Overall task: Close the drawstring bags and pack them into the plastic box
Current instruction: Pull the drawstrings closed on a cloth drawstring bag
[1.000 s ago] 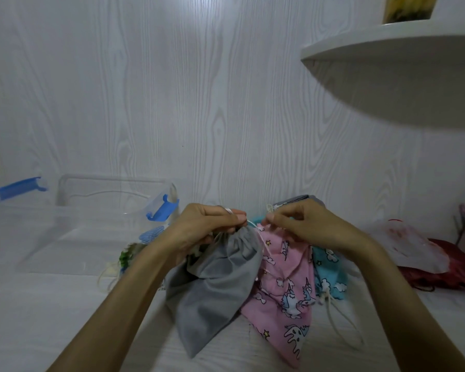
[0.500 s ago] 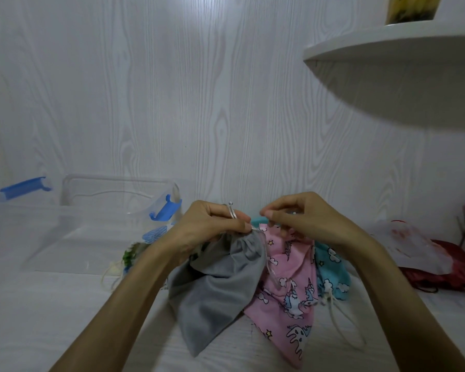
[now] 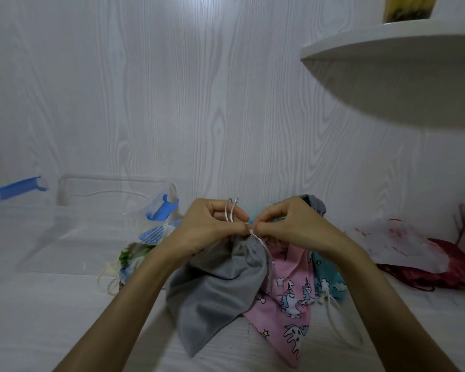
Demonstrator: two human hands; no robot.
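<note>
Left hand and right hand meet fingertip to fingertip, both pinching the white drawstring at the gathered mouth of the grey drawstring bag; clear plastic box sits at the worktop's far left edge.

Grey bag plain, white cord. Pink bag has unicorn, star and cloud print. Teal bag has white clouds. Box clear, blue clips. Striped blue-white cloth. Dark red bag far right. Wall and desk white woodgrain.
</note>
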